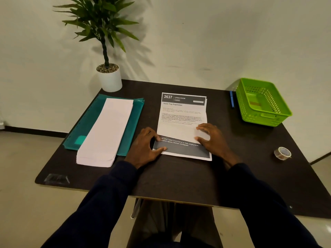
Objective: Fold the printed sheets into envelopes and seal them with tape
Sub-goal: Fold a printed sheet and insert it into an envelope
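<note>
Both flat, fingers spread: left hand [146, 144] and right hand [212, 138] pressing the sheet [181, 122] onto the worktop [179, 176], tape [282, 153] well right of the sheet

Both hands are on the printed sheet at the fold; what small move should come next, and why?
Probably run the right hand along the fold to crease it while the left hand pins the printed sheet; the flap looks folded over but not pressed flat.
</note>
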